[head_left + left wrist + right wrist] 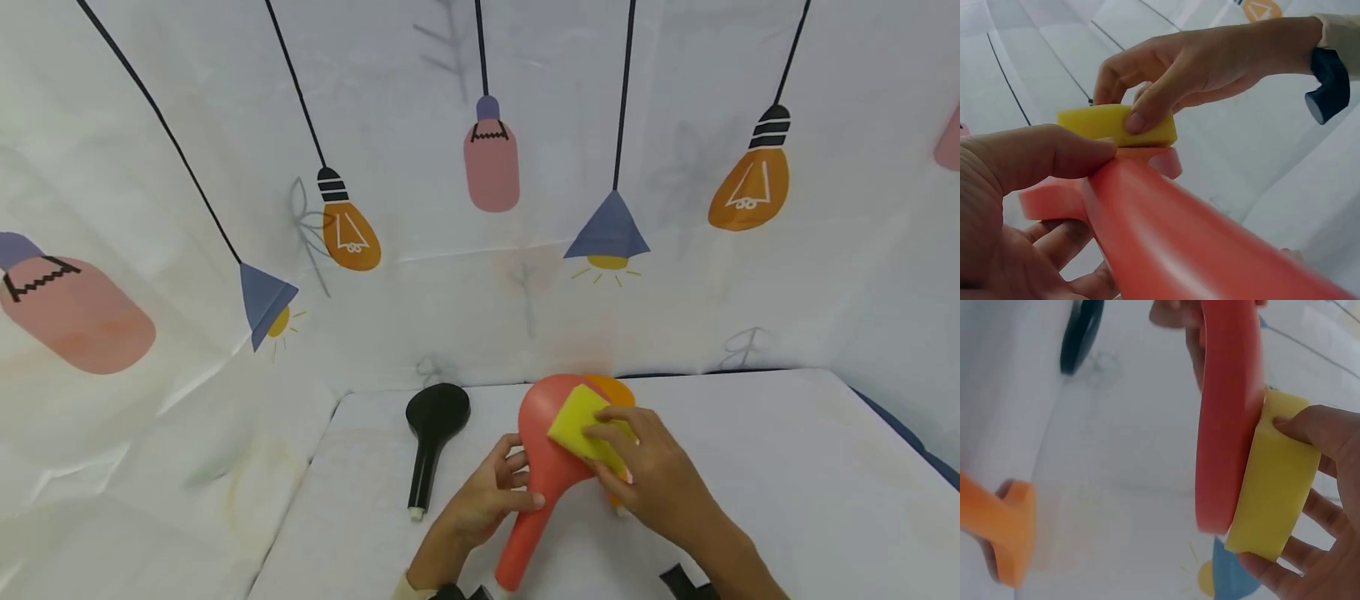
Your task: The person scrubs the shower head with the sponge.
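In the head view my left hand (491, 496) grips a coral-red handheld shower head (557, 425) where its handle meets the round head. The thumb lies across the neck, with the fingers behind. My right hand (660, 475) pinches a yellow sponge (581, 421) and holds it flat against the round face. From the right wrist view, the sponge (1275, 475) touches the face of the red shower head (1225, 425) along its length. The left wrist view shows the left thumb (1047, 153) on the neck, close to the sponge (1094, 122).
A black shower head (437, 417) with a white end lies on the white-covered table (750, 467), left of the hands. An orange shower head (618, 390) lies behind the red one, partly hidden. A white sheet (420, 317) printed with lamps hangs behind the table.
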A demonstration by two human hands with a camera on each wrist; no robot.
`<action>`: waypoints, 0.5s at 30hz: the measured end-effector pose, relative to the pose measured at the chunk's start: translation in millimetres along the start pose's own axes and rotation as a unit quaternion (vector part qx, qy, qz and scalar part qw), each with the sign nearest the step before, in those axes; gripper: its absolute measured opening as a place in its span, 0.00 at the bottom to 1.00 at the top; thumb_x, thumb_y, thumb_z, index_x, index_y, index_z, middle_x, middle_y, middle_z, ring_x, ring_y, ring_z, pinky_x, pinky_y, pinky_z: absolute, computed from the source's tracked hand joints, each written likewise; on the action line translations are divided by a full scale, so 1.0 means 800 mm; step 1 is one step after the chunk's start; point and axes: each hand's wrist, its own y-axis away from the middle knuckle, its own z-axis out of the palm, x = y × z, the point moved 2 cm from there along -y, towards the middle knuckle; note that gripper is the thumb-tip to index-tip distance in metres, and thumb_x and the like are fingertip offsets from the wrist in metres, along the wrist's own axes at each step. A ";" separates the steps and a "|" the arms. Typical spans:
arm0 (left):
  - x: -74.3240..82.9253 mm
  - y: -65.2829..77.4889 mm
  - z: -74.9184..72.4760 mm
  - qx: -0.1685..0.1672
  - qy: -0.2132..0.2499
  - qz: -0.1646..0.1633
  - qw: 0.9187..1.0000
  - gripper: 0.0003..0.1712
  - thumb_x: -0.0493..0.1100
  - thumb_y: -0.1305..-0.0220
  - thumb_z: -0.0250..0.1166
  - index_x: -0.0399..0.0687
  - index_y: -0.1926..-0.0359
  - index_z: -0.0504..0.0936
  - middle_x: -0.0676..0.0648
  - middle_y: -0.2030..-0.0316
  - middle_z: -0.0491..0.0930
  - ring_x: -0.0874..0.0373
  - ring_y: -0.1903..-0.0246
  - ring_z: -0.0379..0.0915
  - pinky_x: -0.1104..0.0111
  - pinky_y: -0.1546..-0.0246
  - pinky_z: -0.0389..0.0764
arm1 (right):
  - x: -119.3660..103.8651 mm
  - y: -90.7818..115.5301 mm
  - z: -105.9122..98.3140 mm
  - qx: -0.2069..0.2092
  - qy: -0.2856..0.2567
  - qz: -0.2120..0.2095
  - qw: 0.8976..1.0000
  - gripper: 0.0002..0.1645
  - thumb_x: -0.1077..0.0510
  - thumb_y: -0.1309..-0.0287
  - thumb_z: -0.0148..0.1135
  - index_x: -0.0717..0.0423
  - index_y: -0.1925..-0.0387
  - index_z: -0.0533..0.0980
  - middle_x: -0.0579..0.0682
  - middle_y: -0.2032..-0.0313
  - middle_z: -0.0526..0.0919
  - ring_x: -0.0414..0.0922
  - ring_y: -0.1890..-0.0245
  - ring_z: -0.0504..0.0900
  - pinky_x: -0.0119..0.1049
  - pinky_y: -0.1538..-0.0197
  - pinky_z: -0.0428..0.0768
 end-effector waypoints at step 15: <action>-0.002 -0.001 0.003 -0.063 -0.041 0.006 0.997 0.35 0.34 0.41 0.68 0.50 0.35 0.62 0.49 0.44 0.81 0.57 0.51 0.79 0.64 0.51 0.82 | 0.036 0.002 -0.021 0.007 0.038 0.087 0.995 0.28 0.59 0.54 0.76 0.55 0.49 0.77 0.55 0.48 0.76 0.51 0.51 0.74 0.46 0.65 0.86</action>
